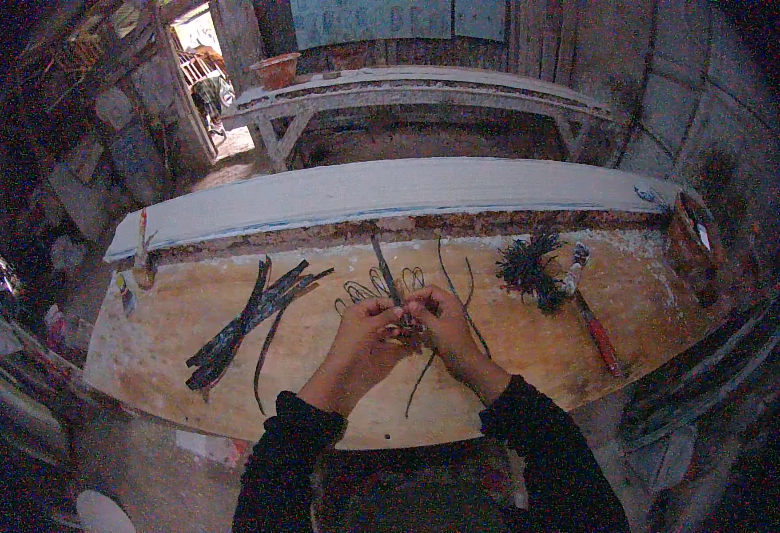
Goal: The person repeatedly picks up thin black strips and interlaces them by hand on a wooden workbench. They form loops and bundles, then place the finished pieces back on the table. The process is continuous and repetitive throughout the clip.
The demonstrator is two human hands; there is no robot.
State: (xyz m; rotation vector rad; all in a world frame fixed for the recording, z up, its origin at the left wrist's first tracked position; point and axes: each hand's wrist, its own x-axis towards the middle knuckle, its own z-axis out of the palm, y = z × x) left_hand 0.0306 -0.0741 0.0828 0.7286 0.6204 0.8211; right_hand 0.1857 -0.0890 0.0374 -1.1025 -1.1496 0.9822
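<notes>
Over the middle of the wooden board, my left hand (365,336) and my right hand (454,330) meet with fingertips pinched together. Between them they grip a narrow dark strip (385,266), whose free end points away from me. Thin wire loops (359,290) fan out just beyond my fingers; whether they are joined to the strip is hidden by my hands. A bundle of flat dark strips (246,324) lies left of my left hand, with a single curved strip (266,364) beside it. Thin dark cords (461,298) lie around my right hand.
A tuft of dark strands (532,266) and a red-handled tool (598,338) lie at the right. A brown container (694,240) stands at the far right corner. Behind the wooden board (159,346) runs a long whitish slab (390,191); brushes (144,253) stand at left.
</notes>
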